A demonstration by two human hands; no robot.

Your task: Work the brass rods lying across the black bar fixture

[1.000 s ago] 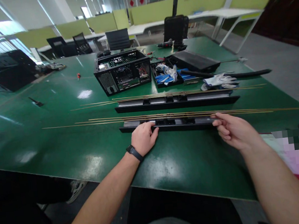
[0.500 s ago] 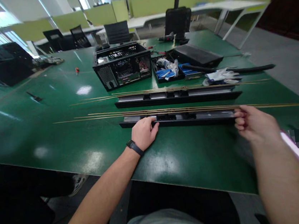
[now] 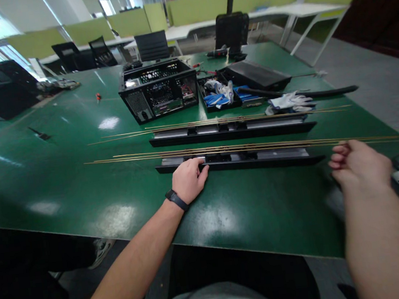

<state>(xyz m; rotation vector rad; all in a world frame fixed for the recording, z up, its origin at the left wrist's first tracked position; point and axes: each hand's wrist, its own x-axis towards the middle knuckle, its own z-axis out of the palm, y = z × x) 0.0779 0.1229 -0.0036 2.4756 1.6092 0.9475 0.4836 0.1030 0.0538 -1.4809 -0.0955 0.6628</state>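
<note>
My left hand [image 3: 190, 179], with a dark band on the wrist, lies on the nearer long black rail [image 3: 276, 162]. Its fingers curl over the rail's top and the thumb presses the front edge. Several thin brass-coloured rods [image 3: 150, 156] run lengthwise along this rail and stick out past both ends. Beyond the rail's right end, my right hand [image 3: 359, 162] is closed, fingertips pinched on one of the thin rods; the exact grip is partly hidden. A second black rail [image 3: 234, 135] lies parallel behind, with more thin rods [image 3: 122, 135] along it.
Behind the rails stand an open computer case [image 3: 160, 91] and a black tray [image 3: 221, 104] holding gloves. White gloves [image 3: 291, 102] and a black tube [image 3: 330, 91] lie to the right. A small screwdriver-like tool [image 3: 98, 97] is farther left on the green table [image 3: 82, 196].
My right hand has moved right, away from the rail's end, and one thin rod has slid right with it. My left hand keeps its place on the rail.
</note>
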